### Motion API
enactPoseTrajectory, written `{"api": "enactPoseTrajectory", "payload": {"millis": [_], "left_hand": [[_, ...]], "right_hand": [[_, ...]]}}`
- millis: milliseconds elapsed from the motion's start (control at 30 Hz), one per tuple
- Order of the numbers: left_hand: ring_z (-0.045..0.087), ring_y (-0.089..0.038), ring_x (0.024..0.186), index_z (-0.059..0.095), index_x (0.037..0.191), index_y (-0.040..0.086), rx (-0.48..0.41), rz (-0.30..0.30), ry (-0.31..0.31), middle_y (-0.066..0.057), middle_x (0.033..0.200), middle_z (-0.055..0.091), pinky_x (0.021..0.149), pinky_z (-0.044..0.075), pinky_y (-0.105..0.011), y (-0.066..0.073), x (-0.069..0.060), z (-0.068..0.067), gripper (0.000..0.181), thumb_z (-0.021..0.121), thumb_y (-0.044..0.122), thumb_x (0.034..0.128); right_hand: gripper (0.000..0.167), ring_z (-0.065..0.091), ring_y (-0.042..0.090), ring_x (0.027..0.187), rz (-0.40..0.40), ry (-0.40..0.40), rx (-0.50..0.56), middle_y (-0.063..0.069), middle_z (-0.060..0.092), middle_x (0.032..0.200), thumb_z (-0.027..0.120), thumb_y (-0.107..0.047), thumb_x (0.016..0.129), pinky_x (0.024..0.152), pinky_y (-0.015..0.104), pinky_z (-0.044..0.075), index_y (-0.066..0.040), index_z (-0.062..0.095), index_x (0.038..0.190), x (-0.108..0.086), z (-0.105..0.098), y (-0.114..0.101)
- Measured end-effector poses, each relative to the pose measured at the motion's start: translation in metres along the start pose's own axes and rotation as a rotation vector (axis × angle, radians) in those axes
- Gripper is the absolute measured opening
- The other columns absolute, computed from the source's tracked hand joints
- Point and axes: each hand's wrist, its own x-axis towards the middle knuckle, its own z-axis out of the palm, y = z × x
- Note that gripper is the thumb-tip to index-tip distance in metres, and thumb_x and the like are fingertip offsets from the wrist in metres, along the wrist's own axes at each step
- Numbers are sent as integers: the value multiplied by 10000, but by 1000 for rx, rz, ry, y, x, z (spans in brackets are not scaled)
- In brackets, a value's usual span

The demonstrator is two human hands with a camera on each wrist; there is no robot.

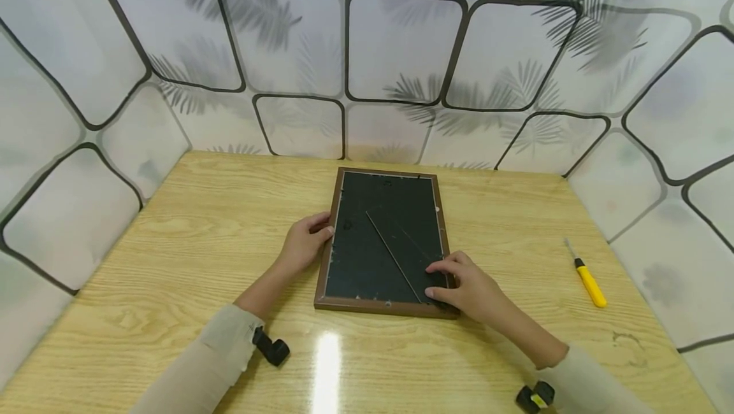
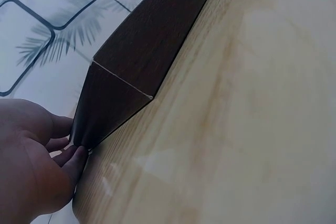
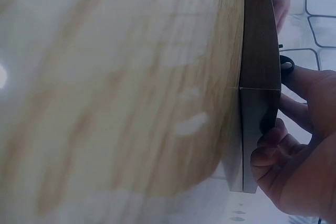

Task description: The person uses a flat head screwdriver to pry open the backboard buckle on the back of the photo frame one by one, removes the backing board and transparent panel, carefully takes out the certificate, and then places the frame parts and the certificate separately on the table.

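A brown frame (image 1: 387, 305) lies on the table with its black backing board (image 1: 378, 235) facing up. One thin stick (image 1: 392, 255) rests diagonally across the board. My left hand (image 1: 302, 243) holds the frame's left side by its edge. At the lower right corner, my right hand (image 1: 473, 286) reaches over the edge, thumb and forefinger bent over the board and a little apart. The right wrist view shows other fingers curled against the frame's side (image 3: 260, 35) and a small black curved piece (image 3: 287, 64) by a fingertip. The left wrist view shows fingertips against the frame's side (image 2: 113, 100).
A screwdriver (image 1: 590, 283) with a yellow handle lies to the right on the wooden table (image 1: 229, 210), its shaft pointing away from me. Patterned white panels (image 1: 401, 51) rise behind the table and along both sides.
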Motion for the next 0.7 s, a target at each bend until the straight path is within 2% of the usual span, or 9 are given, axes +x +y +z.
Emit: {"api": "enactPoseTrajectory", "payload": {"millis": [233, 533, 700], "left_hand": [[541, -347, 1315, 499, 1466, -10, -9, -4, 2, -225, 1415, 564, 1083, 476, -470, 0, 0, 0, 456, 571, 84, 1026], [538, -349, 1319, 494, 1468, -14, 4, -2, 2, -227, 1420, 560, 1084, 475, -469, 1, -1, 0, 459, 570, 84, 1026], [544, -344, 1311, 498, 1468, -7, -1, 2, -2, -220, 1419, 563, 1074, 483, -468, 0, -1, 0, 456, 569, 85, 1027]], "right_hand": [[347, 415, 147, 794, -5, -6, -25, 0, 512, 1053, 779, -318, 892, 609, 251, 349, -215, 698, 1213, -1, -1, -3], [352, 462, 120, 768, -7, 4, -95, -10, 582, 1078, 770, -355, 895, 577, 246, 387, -199, 713, 1205, -2, -8, -9], [325, 457, 98, 738, -33, 51, -92, -16, 612, 1085, 759, -322, 908, 563, 241, 398, -170, 721, 1192, -3, -9, -6]]}}
